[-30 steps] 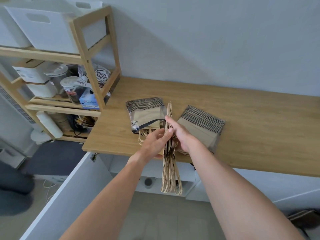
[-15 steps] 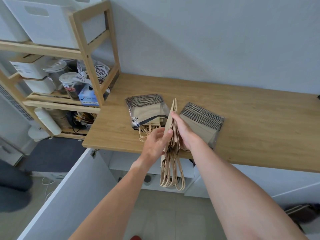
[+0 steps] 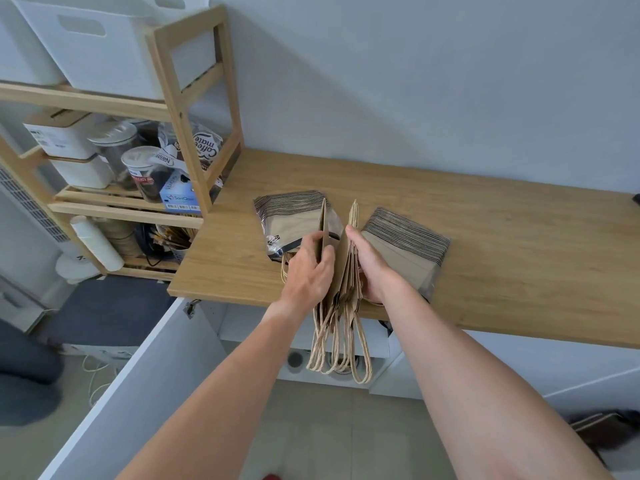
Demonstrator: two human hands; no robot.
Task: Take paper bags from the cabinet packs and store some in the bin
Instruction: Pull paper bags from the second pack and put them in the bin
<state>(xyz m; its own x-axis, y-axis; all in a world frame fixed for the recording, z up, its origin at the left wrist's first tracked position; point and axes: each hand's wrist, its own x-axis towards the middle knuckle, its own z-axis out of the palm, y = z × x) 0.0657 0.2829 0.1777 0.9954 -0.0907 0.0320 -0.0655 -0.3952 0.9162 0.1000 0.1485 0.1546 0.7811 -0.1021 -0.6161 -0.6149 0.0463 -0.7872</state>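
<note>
Two hands hold a bunch of flat brown paper bags [image 3: 346,271] on edge at the front edge of the wooden surface [image 3: 519,237], long side pointing away from the person and string handles hanging down off the edge. The left hand [image 3: 308,268] pinches one bag away from the bunch, and the right hand [image 3: 372,268] is curled around the others. Two plastic-wrapped packs lie flat behind them, the left pack [image 3: 294,216] torn open and the right pack [image 3: 408,244] beside it.
</note>
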